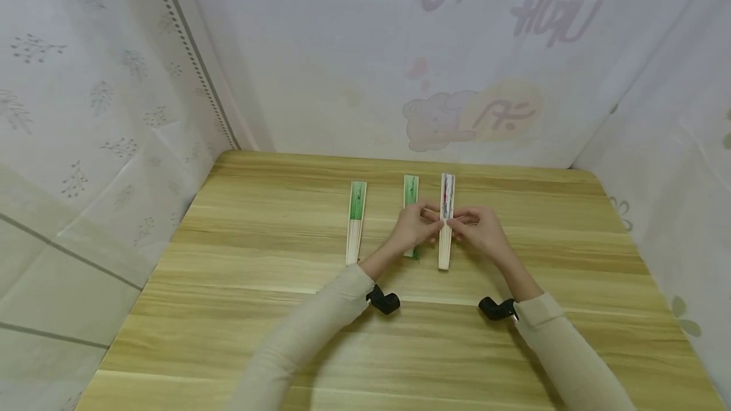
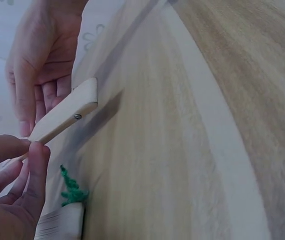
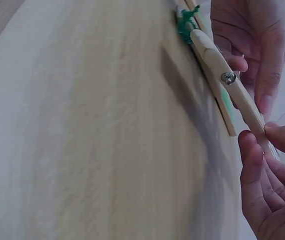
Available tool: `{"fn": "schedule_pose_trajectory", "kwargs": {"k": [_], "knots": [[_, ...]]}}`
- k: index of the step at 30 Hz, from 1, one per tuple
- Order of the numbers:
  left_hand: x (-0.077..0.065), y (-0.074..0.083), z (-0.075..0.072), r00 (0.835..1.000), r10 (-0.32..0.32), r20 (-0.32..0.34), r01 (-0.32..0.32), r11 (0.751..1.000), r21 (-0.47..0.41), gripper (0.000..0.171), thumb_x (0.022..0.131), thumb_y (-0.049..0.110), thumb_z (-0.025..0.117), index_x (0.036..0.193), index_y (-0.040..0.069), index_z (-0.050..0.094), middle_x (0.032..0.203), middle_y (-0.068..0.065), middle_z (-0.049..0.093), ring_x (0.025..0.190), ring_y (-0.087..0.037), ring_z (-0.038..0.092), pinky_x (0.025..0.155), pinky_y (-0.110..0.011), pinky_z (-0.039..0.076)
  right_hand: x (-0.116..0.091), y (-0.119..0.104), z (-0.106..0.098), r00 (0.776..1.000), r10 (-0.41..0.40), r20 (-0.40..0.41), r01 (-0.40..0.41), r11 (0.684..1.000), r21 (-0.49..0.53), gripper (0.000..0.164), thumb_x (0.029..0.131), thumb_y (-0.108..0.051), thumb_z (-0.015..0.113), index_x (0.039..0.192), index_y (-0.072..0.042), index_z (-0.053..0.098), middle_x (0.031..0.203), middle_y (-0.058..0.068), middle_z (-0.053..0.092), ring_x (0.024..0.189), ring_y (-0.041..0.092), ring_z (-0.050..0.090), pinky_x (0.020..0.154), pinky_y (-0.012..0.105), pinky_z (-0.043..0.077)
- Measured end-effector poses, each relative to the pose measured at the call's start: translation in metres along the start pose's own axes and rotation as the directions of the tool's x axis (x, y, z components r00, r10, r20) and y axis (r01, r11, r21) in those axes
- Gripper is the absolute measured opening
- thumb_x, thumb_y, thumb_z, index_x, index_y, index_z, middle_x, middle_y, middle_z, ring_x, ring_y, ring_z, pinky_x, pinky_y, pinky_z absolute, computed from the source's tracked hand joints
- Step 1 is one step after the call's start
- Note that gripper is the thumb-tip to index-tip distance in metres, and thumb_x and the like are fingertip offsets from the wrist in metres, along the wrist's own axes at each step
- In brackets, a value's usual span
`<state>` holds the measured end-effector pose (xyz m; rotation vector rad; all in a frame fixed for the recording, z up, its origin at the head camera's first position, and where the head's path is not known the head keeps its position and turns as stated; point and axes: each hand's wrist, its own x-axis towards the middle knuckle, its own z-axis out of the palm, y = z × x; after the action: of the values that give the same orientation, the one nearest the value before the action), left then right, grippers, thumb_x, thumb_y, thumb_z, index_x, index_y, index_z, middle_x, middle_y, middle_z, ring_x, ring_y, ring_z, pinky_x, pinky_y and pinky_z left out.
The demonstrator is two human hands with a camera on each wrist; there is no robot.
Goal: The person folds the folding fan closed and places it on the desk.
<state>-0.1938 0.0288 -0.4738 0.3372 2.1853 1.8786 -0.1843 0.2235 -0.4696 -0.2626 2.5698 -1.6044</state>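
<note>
A folded hand fan with a pale, red-marked picture and light wooden ribs is held up between both hands. My left hand pinches its left edge near mid-length. From the other side my right hand pinches the right edge at about the same height. In the left wrist view the fan's wooden end shows a metal rivet and casts a shadow, so it is off the table. Partly hidden behind my left hand lies a folded green fan with a green tassel.
Another folded green fan lies on the wooden table to the left. White patterned cloth hangs behind the table and along both sides. Black wrist mounts stick out inward from both sleeves.
</note>
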Motion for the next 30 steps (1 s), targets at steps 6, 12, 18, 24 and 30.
{"fn": "schedule_pose_trajectory", "kwargs": {"k": [6, 12, 18, 24, 30], "knots": [[-0.001, -0.002, 0.008, 1.000, -0.022, -0.008, 0.022, 0.999, 0.029, 0.034, 0.092, -0.005, 0.072, 0.124, -0.007, 0.060, 0.099, -0.012, 0.066, 0.069, -0.026, 0.070, 0.059, -0.034, 0.061, -0.003, 0.003, -0.002, 0.999, -0.033, 0.004, 0.033, 0.999, -0.030, 0.028, 0.096, -0.008, 0.073, 0.111, 0.015, 0.068, 0.091, 0.022, 0.073, 0.076, 0.034, 0.072, 0.064, 0.034, 0.061], [0.002, -0.005, 0.013, 0.999, -0.037, -0.019, 0.038, 0.997, 0.062, 0.031, 0.092, -0.007, 0.071, 0.121, -0.006, 0.061, 0.097, -0.013, 0.068, 0.061, -0.020, 0.068, 0.056, -0.031, 0.060, -0.009, -0.012, -0.003, 0.999, -0.025, 0.038, 0.026, 0.999, -0.023, 0.028, 0.096, -0.002, 0.071, 0.112, 0.019, 0.065, 0.096, 0.030, 0.070, 0.082, 0.045, 0.070, 0.067, 0.043, 0.061], [0.002, -0.006, 0.015, 0.999, -0.039, -0.018, 0.041, 0.996, 0.082, 0.028, 0.092, -0.007, 0.071, 0.118, -0.006, 0.062, 0.089, -0.011, 0.070, 0.061, -0.023, 0.068, 0.054, -0.030, 0.059, -0.005, 0.002, -0.002, 0.999, 0.000, 0.045, 0.001, 1.000, -0.026, 0.028, 0.096, -0.003, 0.071, 0.112, 0.019, 0.066, 0.096, 0.029, 0.071, 0.081, 0.041, 0.071, 0.065, 0.039, 0.061], [0.001, -0.005, 0.015, 0.998, -0.064, -0.014, 0.065, 0.995, 0.080, 0.030, 0.092, -0.006, 0.071, 0.120, -0.006, 0.062, 0.088, -0.008, 0.068, 0.064, -0.025, 0.070, 0.055, -0.030, 0.059, -0.002, 0.014, -0.003, 0.999, 0.008, 0.040, -0.008, 1.000, -0.004, 0.030, 0.095, -0.006, 0.073, 0.114, 0.016, 0.066, 0.092, 0.022, 0.073, 0.077, 0.033, 0.072, 0.062, 0.031, 0.060], [0.002, -0.004, 0.016, 0.997, -0.078, -0.023, 0.079, 0.994, 0.075, 0.030, 0.091, -0.007, 0.073, 0.118, -0.006, 0.063, 0.092, -0.010, 0.068, 0.065, -0.024, 0.070, 0.057, -0.031, 0.060, -0.002, 0.016, -0.004, 0.999, 0.025, 0.046, -0.025, 1.000, -0.001, 0.030, 0.095, -0.004, 0.073, 0.114, 0.017, 0.064, 0.094, 0.024, 0.072, 0.079, 0.031, 0.072, 0.065, 0.031, 0.061]]}}
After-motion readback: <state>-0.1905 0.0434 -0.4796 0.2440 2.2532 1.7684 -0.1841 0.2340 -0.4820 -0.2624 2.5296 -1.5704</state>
